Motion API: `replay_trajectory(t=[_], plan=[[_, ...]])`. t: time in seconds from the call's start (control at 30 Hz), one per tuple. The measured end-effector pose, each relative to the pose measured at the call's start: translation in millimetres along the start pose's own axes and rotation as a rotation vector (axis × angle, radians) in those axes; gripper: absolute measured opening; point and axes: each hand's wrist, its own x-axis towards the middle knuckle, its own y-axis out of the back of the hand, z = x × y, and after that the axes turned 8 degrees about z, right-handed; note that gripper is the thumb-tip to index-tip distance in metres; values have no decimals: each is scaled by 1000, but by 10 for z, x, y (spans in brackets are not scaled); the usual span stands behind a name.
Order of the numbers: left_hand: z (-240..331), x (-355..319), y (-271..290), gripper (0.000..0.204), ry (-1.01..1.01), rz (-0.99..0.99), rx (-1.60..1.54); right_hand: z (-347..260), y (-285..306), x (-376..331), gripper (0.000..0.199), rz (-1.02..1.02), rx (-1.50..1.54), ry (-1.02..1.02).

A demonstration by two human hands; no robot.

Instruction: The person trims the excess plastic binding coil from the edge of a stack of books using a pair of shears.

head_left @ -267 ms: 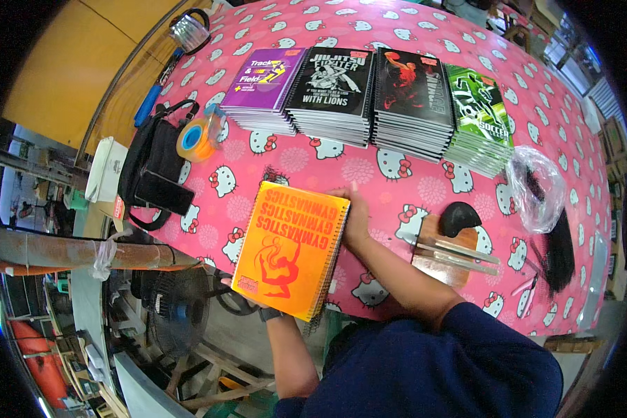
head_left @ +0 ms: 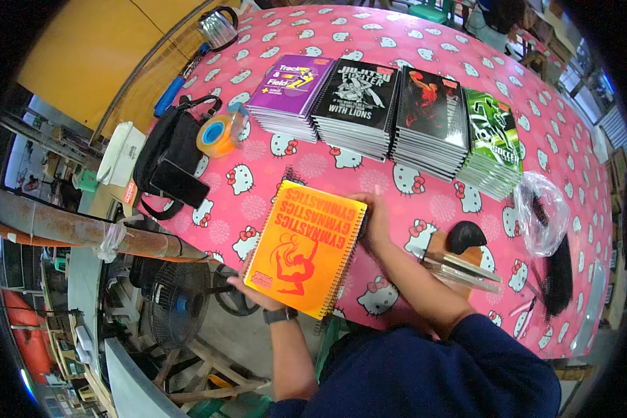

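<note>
An orange spiral notebook (head_left: 303, 251) with red print and a red gymnast figure lies between my two hands over the table's near edge. Its cover is upside down to me, and the wire binding runs along the right side. My left hand (head_left: 259, 292), with a dark watch at the wrist, holds the lower left edge, its fingers partly hidden beneath. My right hand (head_left: 376, 221) grips the upper right side by the binding, fingers mostly behind it. Whether more notebooks lie under this one is hard to see.
Beyond stand stacks of purple (head_left: 290, 85), black (head_left: 359, 94), black-and-red (head_left: 430, 104) and green (head_left: 493, 129) notebooks. At left are a tape dispenser (head_left: 216, 134), black bag (head_left: 166, 150) and phone (head_left: 179, 182). Clear plastic (head_left: 542, 216) and a wooden board (head_left: 442, 244) lie right.
My view has shifted, so the table's things sit farther right and mostly lower. More of my left hand shows at the notebook's lower left edge. Both hands keep hold.
</note>
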Motion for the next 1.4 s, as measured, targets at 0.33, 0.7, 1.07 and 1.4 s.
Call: replay_trajectory(t=[0.33, 0.7, 1.07, 1.4], plan=[[212, -138, -391, 45, -4, 143, 54, -226, -211, -372, 33, 15, -156, 244], [480, 185, 205, 76, 250, -30, 429, -131, 605, -821, 55, -31, -409, -152], [556, 80, -73, 81, 369, -201, 712, -235, -186, -1704, 92, -301, 63, -514], [768, 284, -105, 89, 594, -297, 753, 132, 28, -1570, 114, -356, -148, -547]])
